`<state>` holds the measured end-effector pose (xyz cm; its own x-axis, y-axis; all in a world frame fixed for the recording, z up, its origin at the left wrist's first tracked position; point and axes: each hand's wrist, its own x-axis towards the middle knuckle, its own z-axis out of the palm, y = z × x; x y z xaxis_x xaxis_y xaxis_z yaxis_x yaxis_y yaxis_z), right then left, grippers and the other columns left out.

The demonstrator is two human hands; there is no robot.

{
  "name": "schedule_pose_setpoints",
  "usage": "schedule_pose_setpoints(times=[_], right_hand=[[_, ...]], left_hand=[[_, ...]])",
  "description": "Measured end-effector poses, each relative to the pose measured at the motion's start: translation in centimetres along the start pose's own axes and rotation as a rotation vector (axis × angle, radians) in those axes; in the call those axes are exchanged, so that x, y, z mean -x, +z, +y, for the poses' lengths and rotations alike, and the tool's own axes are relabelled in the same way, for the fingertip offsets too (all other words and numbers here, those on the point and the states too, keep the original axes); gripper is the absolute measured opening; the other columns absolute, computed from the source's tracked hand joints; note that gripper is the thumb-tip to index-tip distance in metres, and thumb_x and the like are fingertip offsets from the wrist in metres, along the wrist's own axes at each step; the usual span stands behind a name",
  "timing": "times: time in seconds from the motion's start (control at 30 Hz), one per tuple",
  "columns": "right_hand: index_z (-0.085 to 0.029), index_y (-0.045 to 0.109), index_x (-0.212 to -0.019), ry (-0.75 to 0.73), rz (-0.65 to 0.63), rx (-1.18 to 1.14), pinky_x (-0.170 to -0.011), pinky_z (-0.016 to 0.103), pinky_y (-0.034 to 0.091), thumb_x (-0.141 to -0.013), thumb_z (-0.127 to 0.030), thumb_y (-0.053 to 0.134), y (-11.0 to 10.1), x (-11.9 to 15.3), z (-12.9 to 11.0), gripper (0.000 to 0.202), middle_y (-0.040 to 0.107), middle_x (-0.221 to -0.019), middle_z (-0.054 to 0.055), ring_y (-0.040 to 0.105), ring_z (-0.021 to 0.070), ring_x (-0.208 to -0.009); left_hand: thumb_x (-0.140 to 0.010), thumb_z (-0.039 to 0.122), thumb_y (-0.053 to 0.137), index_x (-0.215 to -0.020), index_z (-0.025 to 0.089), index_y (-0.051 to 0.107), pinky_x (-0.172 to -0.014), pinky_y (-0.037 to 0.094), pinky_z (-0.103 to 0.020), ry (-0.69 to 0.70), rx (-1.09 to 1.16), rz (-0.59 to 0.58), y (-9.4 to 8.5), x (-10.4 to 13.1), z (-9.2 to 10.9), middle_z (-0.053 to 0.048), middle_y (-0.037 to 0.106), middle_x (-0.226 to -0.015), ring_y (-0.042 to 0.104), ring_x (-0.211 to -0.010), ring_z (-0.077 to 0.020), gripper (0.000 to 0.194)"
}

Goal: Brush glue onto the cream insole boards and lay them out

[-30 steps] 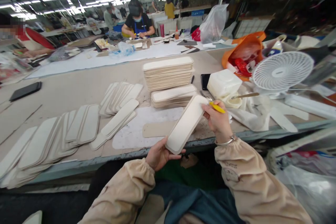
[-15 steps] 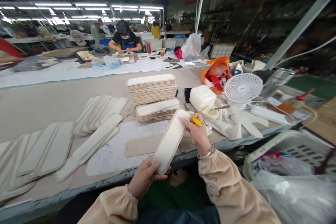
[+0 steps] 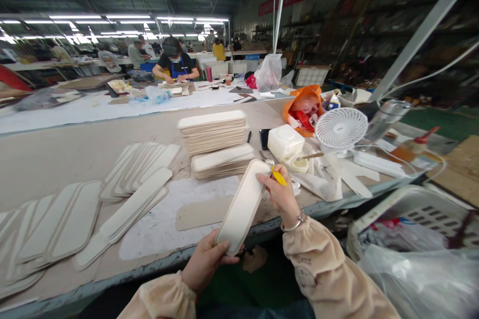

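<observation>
A long white panel (image 3: 241, 207) with rounded corners and a beige border slants up to the right, over the table's front edge. Its lower end is gripped in my left hand (image 3: 207, 259), thumb on top. My right hand (image 3: 279, 192) pinches the upper end and also keeps a small yellow-handled tool (image 3: 279, 176) in its fingers; the tool's working end cannot be made out. Behind the panel lies a flat beige piece (image 3: 202, 213) on white paper (image 3: 149, 232). Farther back stand a tall stack of similar panels (image 3: 213, 132) and a lower stack (image 3: 222, 160).
Fanned panels (image 3: 71, 219) cover the table's left side. To the right are a white container (image 3: 286, 142), a phone (image 3: 264, 138), a white fan (image 3: 342, 128), an orange bag (image 3: 303, 104) and a glue bottle (image 3: 411, 147). A plastic basket (image 3: 404, 204) stands below. A co-worker (image 3: 175, 62) sits opposite.
The view has tilted slightly, so the table's things sit a little lower and to the left. Both hands keep their hold on the panel, with almost no movement.
</observation>
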<state>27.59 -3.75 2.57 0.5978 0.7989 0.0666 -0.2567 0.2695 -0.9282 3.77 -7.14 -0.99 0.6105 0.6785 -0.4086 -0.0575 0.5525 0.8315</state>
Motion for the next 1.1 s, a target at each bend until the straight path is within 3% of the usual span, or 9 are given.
schedule_pose_setpoints(times=[0.47, 0.67, 0.83, 0.97, 1.1], right_hand=[[-0.026, 0.038, -0.084, -0.055, 0.021, 0.017, -0.05, 0.021, 0.035, -0.059, -0.03, 0.081, 0.0, 0.0, 0.2, 0.05, 0.04, -0.063, -0.011, 0.04, 0.0088, -0.053], [-0.026, 0.037, -0.085, -0.05, 0.007, 0.004, -0.049, 0.02, 0.034, -0.062, -0.031, 0.08, -0.2, 0.0, 0.5, 0.049, 0.038, -0.063, -0.011, 0.038, 0.0085, -0.053], [-0.026, 0.04, -0.085, -0.133, 0.037, 0.211, -0.052, 0.022, 0.036, -0.063, -0.034, 0.079, -1.0, 0.0, 1.2, 0.045, 0.04, -0.063, -0.01, 0.039, 0.0099, -0.054], [-0.025, 0.044, -0.086, -0.258, 0.049, 0.413, -0.072, 0.03, 0.046, -0.065, -0.032, 0.078, -2.0, 0.2, 1.3, 0.04, 0.06, -0.086, -0.001, 0.057, 0.016, -0.076], [-0.026, 0.049, -0.092, -0.309, 0.008, 0.56, -0.085, 0.038, 0.046, -0.073, -0.034, 0.073, -2.9, 1.2, 1.1, 0.032, 0.065, -0.109, 0.006, 0.062, 0.0217, -0.092]], left_hand=[[-0.075, 0.034, 0.073, -0.109, 0.011, 0.063, -0.062, 0.059, -0.026, 0.009, -0.017, 0.004, 0.0, 0.2, 0.1, -0.011, 0.071, -0.09, 0.068, -0.085, -0.0235, 0.042], [-0.072, 0.033, 0.076, -0.109, 0.012, 0.064, -0.06, 0.06, -0.024, -0.02, 0.104, 0.033, 0.1, 0.5, 0.6, -0.013, 0.071, -0.095, 0.07, -0.087, -0.0262, 0.044], [-0.072, 0.04, 0.076, -0.109, 0.011, 0.064, -0.054, 0.059, -0.022, -0.065, 0.124, 0.086, 0.4, 0.6, 0.8, -0.015, 0.071, -0.098, 0.071, -0.084, -0.0261, 0.048], [-0.071, 0.039, 0.077, -0.103, 0.009, 0.064, -0.05, 0.057, -0.02, -0.045, 0.033, 0.127, 0.5, 0.7, 0.6, -0.013, 0.072, -0.088, 0.071, -0.078, -0.0232, 0.046], [-0.072, 0.037, 0.077, -0.102, 0.009, 0.063, -0.048, 0.056, -0.019, -0.055, -0.037, 0.15, 0.4, 0.8, 0.2, -0.012, 0.072, -0.086, 0.07, -0.074, -0.0207, 0.043]])
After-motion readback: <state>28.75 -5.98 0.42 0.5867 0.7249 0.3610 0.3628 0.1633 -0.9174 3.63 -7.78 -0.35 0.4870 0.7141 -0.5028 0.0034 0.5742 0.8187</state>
